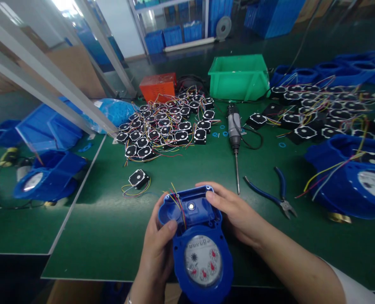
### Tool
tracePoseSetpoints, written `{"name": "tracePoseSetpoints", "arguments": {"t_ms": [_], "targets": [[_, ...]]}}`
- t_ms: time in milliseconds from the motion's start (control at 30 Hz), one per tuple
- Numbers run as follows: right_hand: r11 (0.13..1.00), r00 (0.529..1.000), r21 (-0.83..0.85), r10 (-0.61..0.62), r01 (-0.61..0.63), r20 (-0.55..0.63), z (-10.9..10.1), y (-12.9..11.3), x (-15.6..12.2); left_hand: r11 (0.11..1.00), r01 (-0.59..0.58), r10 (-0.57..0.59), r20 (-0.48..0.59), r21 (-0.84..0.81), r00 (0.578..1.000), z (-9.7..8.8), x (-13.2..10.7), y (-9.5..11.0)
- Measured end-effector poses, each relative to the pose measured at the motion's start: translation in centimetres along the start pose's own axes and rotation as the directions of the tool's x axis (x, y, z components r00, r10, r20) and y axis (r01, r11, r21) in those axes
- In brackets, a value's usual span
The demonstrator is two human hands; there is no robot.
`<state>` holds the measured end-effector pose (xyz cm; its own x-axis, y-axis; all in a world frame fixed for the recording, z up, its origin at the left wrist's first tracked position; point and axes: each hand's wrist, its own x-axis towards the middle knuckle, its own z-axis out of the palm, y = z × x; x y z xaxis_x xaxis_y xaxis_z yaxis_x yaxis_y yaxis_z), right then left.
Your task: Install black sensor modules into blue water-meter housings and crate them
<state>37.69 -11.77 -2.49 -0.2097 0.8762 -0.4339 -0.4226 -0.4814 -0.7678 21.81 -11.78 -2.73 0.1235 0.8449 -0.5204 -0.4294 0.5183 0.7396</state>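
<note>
A blue water meter is held at the near edge of the table, its dial toward me. My left hand wraps its left side, thumb on the rim of the upper compartment. On the right, my right hand grips the compartment's upper corner with the thumb on top. Thin yellow, red and dark wires stick up out of the compartment, beside a small bright round spot on its floor. Just beyond lies a black square module with a white-edged top and coiled wires.
Diagonal cutters and an electric screwdriver lie to the right. Many wired black modules are heaped behind. A green bin and an orange box stand at the back. More blue meters sit at right and left.
</note>
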Motion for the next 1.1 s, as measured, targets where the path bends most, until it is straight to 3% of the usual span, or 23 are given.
{"name": "tracePoseSetpoints", "arguments": {"t_ms": [167,533,767,1000,1100], "targets": [[1.000,1.000,0.020,0.022,-0.023,0.013,-0.2,-0.2,-0.1,0.998,0.055,-0.055,-0.011,0.018,0.998,-0.3,-0.1,-0.1],[0.994,0.997,0.085,0.074,-0.075,0.018,-0.3,-0.4,0.1,1.000,0.005,-0.004,-0.078,0.020,0.997,0.3,-0.1,0.5],[0.990,0.997,0.121,0.061,-0.066,0.045,-0.3,-0.2,0.0,0.999,0.049,-0.048,-0.031,0.010,0.998,0.1,0.1,0.7],[0.986,0.992,0.123,0.104,-0.112,0.075,-0.5,-0.3,-0.1,0.998,0.059,-0.059,-0.133,-0.003,0.989,0.8,0.2,0.4],[0.985,0.991,0.119,0.113,-0.121,0.072,-0.5,-0.4,-0.1,0.999,0.039,-0.039,-0.119,0.002,0.992,0.8,0.3,0.4]]}}
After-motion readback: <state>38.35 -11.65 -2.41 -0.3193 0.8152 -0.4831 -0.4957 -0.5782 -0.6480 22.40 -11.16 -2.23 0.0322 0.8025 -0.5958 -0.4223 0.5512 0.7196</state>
